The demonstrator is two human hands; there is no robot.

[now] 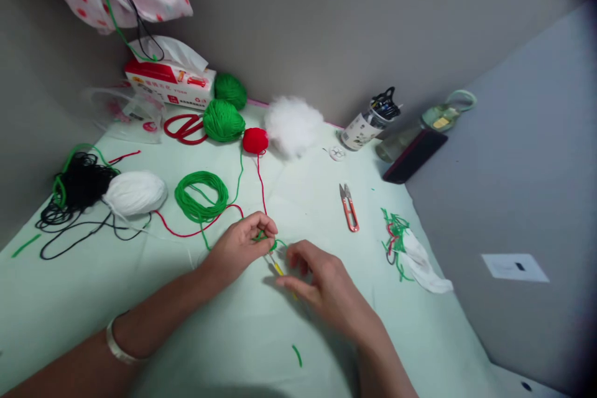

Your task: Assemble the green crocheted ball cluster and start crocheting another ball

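My left hand point(242, 239) is closed on a small piece of green crochet work point(272, 245), most of it hidden behind the fingers. A crochet hook point(278, 268) with a yellow handle slants down from that piece. Close beside it, my right hand point(321, 280) has its thumb and fingers apart; the thumb crosses in front of the hook's handle. Green yarn runs from the work toward the right fingers. Red yarn passes near the left hand and leads back to a small red ball point(255, 140). A green yarn coil point(201, 196) lies to the left.
Behind are green balls point(224, 120), red-handled scissors point(185, 129), white stuffing point(293, 125) and a tissue box point(170, 84). White yarn point(137, 193) and black yarn point(86, 180) lie left. Right are thread snips point(349, 208), yarn scraps point(396, 236), a pen holder point(366, 124) and a bottle point(405, 137).
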